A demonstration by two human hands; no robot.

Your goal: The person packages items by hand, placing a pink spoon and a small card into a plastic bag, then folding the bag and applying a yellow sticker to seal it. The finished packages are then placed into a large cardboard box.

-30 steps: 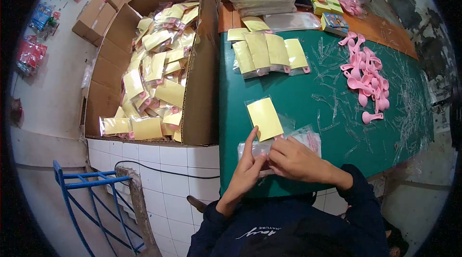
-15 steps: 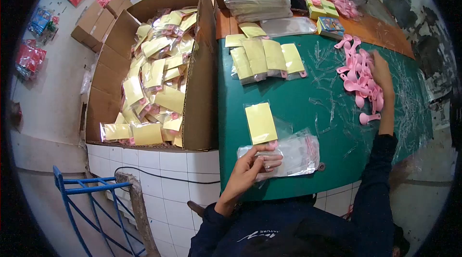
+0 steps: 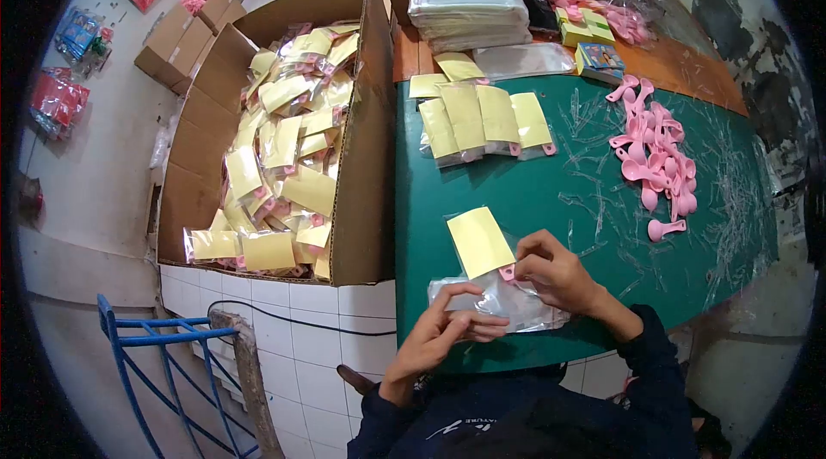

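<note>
A yellow card (image 3: 479, 242) in a clear plastic bag lies near the table's front edge, the pink end of a measuring spoon (image 3: 508, 272) showing at its lower corner. Right beside that corner, my right hand (image 3: 559, 277) has its fingers curled into a pinch; what they grip is hidden. My left hand (image 3: 443, 334) is over the flat clear plastic bags (image 3: 538, 319), its fingers stretched out and apart. Farther off on the right lies a pile of pink measuring spoons (image 3: 654, 154).
A large cardboard box (image 3: 361, 149) full of bagged yellow cards stands left of the green table (image 3: 482, 188). Several packed bags (image 3: 482, 119) lie toward the back, below a stack of clear bags (image 3: 469, 16). Clear plastic strips (image 3: 723, 192) litter the right side.
My right hand has come from the spoon pile to the bagged card. My left hand has let go at the spoon's end and spread its fingers. The card now tilts more.
</note>
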